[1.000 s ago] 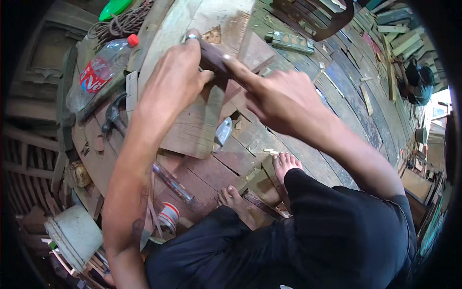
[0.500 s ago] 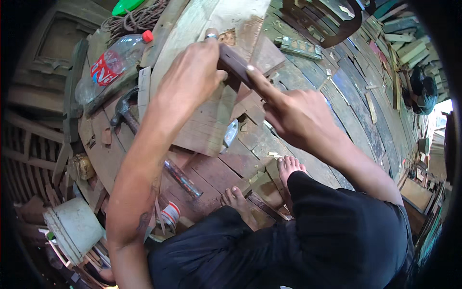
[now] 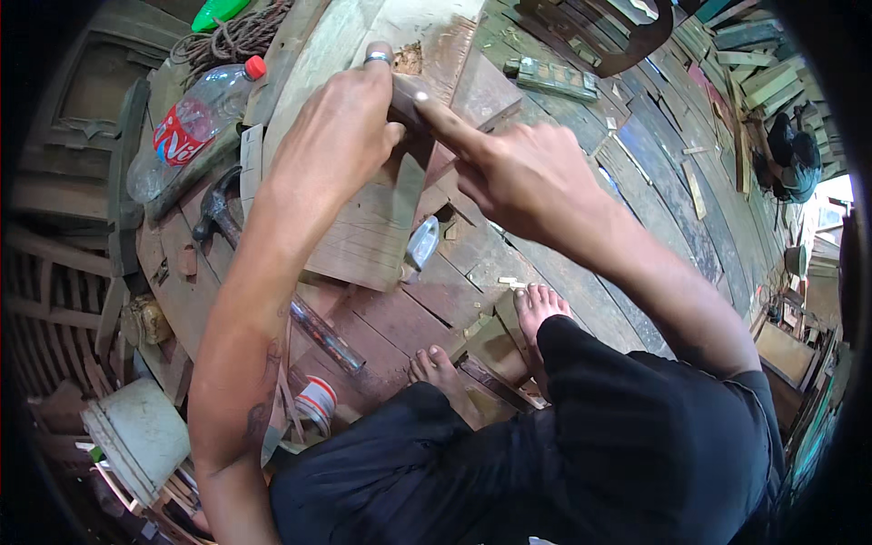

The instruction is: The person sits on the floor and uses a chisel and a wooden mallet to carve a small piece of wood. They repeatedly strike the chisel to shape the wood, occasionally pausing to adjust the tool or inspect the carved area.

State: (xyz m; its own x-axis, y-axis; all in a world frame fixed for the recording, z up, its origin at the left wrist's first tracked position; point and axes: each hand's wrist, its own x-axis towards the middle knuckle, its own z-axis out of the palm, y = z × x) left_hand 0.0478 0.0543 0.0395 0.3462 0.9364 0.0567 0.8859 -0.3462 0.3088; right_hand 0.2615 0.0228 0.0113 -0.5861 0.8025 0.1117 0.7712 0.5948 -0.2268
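My left hand [image 3: 341, 118] is closed around the far end of a dark brown wooden block [image 3: 406, 91], with a ring on one finger. My right hand [image 3: 531, 173] is closed at the block's near end, its index finger stretched along the top and the other fingers curled under. The block's underside is hidden by my hands. Beneath them lies a pale wooden board [image 3: 359, 241], with a rough, chipped patch near its far end. A grey-and-blue object [image 3: 422, 243] of unclear kind rests by the board's right edge.
Left of the board are a claw hammer [image 3: 216, 211], a plastic bottle [image 3: 204, 123] with a red cap and coiled rope [image 3: 238, 41]. A white bucket [image 3: 141, 436] and a striped can [image 3: 315, 400] stand nearer. A curved dark wooden piece [image 3: 627, 45] lies far right on the plank floor [image 3: 636, 182].
Both hands and the block appear slightly farther left and up. My right hand has moved closer to my left along the block, and its index fingertip now reaches nearer the far end.
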